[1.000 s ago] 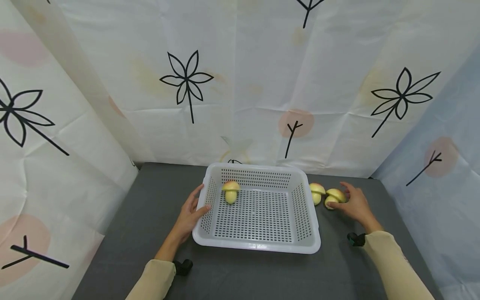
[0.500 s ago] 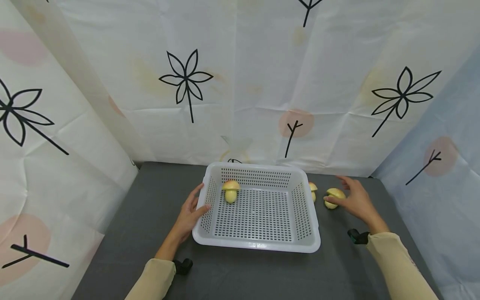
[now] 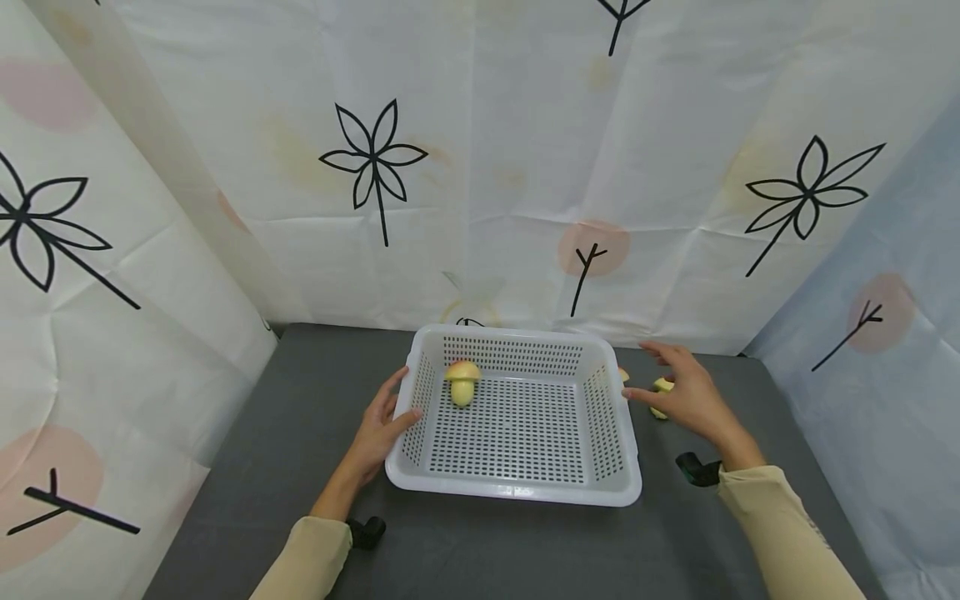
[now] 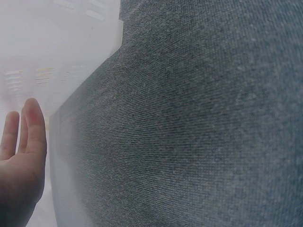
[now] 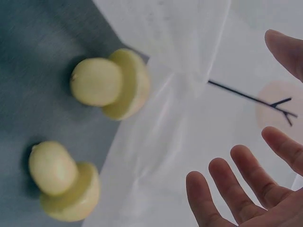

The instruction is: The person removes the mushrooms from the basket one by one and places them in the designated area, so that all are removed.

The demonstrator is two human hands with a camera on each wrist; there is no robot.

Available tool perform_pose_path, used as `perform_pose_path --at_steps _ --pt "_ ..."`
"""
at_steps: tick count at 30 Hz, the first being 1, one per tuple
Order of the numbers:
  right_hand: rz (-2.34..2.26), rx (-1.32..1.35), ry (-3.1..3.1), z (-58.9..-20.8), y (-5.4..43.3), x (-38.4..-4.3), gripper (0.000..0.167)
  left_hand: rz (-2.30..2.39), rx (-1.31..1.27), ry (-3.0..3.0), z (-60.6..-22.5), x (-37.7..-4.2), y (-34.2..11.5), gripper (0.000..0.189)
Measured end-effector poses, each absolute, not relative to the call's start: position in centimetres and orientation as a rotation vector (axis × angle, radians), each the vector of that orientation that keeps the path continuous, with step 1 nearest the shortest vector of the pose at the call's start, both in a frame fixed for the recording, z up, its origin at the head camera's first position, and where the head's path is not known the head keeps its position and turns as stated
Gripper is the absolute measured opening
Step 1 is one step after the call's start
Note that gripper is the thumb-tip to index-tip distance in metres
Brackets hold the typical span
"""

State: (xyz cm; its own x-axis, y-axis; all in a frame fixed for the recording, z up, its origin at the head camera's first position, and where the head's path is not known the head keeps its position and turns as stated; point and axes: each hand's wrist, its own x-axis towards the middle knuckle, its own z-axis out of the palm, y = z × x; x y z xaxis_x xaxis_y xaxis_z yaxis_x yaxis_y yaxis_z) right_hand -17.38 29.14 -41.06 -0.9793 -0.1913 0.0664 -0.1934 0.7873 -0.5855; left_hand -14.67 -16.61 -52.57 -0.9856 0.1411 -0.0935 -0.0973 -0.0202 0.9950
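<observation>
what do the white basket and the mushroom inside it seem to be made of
White basket: probably moulded plastic with a slight sheen, given its smooth rim and regular slots. Mushroom: perhaps foam or plastic, judging by its smooth, matte-looking yellow stem; unclear which.

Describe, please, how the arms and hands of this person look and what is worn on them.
The left sleeve and right sleeve are pale beige; the right one carries small dark marks, too unclear to read. Near the cuffs sit a black left device and a black right device. The left hand and right hand wear no gloves.
</observation>
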Motion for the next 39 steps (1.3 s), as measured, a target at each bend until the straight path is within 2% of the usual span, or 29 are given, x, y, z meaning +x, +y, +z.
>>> perform_pose_path --at_steps 12,39 --pt "1.052 0.491 -2.927 -41.6 25.4 -18.0 0.082 2.125 0.066 2.092 -52.8 -14.7 -16.5 0.077" --pt "1.234 0.673 -2.968 -43.6 17.6 -19.4 0.085 2.138 0.047 2.071 -52.9 -14.7 -16.6 0.077"
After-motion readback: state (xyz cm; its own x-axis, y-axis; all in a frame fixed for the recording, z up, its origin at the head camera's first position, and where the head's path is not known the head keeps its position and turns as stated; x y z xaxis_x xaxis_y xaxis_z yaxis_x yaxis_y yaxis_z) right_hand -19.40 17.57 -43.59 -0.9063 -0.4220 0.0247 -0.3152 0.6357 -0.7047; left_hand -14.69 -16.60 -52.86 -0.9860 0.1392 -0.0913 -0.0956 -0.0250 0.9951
